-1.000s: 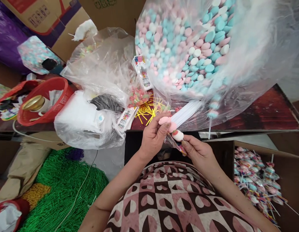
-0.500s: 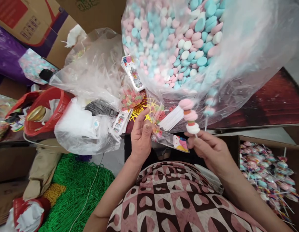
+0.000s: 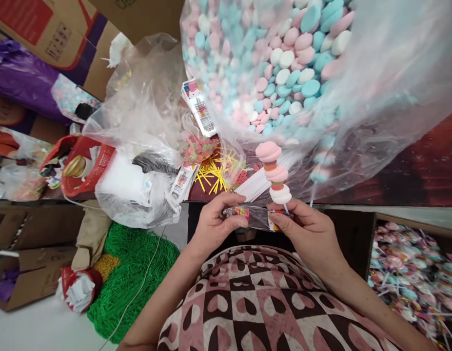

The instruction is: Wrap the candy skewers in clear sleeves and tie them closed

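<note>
My left hand point(image 3: 214, 226) pinches one end of a small clear plastic bag point(image 3: 258, 218) with bright printing, held level above my lap. The fingers of my right hand point(image 3: 309, 234) are closed on the bag's other end and on the stick of a candy skewer point(image 3: 277, 174). This skewer stands upright, with pink and white puffy candies and orange and green pieces between them. Just beyond the hands lie white paper sticks point(image 3: 253, 185). A second skewer with blue and pink candies point(image 3: 321, 165) rests at the large bag's edge, its stick pointing toward me.
A large clear bag of pink, blue and white candies point(image 3: 284, 61) fills the table's back. Yellow twist ties point(image 3: 211, 171), red-green gummies point(image 3: 196, 148) and printed cards point(image 3: 204, 116) lie left. A red basket point(image 3: 88, 168) stands farther left. A carton of wrapped skewers point(image 3: 404, 258) is at right.
My left hand has come down from its raised, spread pose to pinch the bag's end. My right hand and the skewer have moved left, and the bag is now stretched between both hands.
</note>
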Action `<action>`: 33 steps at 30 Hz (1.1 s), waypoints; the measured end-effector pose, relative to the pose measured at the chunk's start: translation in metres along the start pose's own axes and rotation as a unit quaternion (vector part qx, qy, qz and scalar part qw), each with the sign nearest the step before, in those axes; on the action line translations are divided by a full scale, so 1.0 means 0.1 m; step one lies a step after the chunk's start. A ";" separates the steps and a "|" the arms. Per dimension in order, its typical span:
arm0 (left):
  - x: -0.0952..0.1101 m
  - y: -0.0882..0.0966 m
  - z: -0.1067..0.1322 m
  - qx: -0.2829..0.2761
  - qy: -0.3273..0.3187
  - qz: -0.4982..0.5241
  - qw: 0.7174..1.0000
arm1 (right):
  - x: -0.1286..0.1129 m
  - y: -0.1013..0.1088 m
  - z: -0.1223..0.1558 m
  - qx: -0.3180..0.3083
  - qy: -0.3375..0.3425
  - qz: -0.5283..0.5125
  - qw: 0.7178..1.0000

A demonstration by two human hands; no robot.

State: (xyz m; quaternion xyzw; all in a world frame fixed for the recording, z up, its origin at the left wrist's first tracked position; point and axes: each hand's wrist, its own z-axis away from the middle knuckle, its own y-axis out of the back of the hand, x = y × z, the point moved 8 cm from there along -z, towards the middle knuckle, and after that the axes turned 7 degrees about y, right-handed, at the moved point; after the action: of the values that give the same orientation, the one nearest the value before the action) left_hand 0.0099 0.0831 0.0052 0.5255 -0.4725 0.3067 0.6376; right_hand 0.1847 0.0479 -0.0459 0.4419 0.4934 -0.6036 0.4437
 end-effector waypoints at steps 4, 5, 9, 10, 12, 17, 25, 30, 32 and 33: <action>0.04 -0.04 0.07 -0.025 0.046 0.014 0.999 | -0.19 0.01 -0.07 -0.008 0.060 0.076 0.995; 0.04 -0.04 0.08 -0.015 0.056 0.018 0.998 | -0.24 0.01 -0.08 -0.012 0.075 0.097 0.992; 0.03 -0.04 0.11 0.029 0.068 0.018 0.997 | -0.38 -0.03 -0.10 -0.039 0.118 0.143 0.982; 0.03 -0.03 0.13 0.036 0.062 0.013 0.997 | -0.39 -0.03 -0.10 -0.041 0.117 0.129 0.984; 0.05 0.02 0.17 0.053 0.042 -0.003 0.998 | -0.36 -0.07 -0.08 -0.044 0.098 0.079 0.991; 0.02 0.17 0.31 0.094 0.026 -0.005 0.995 | -0.28 -0.20 0.01 -0.010 0.090 0.026 0.996; -0.37 0.28 0.50 0.177 0.114 0.339 0.917 | -0.33 0.04 0.29 -0.044 0.103 0.097 0.989; -0.40 0.29 0.58 0.148 0.096 0.412 0.894 | -0.41 0.04 0.63 -0.161 0.096 0.182 0.965; -0.41 0.33 0.62 0.150 0.090 0.398 0.900 | -0.43 0.00 0.72 -0.181 0.105 0.203 0.957; -0.42 0.35 0.63 0.150 0.090 0.384 0.907 | -0.43 -0.01 0.74 -0.176 0.108 0.206 0.957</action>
State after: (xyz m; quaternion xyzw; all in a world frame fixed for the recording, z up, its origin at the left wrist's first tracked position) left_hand -0.0543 0.0359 -0.0200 0.3632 -0.5268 0.6408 0.4243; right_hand 0.1863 -0.0210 0.0055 0.5115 0.5351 -0.3515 0.5731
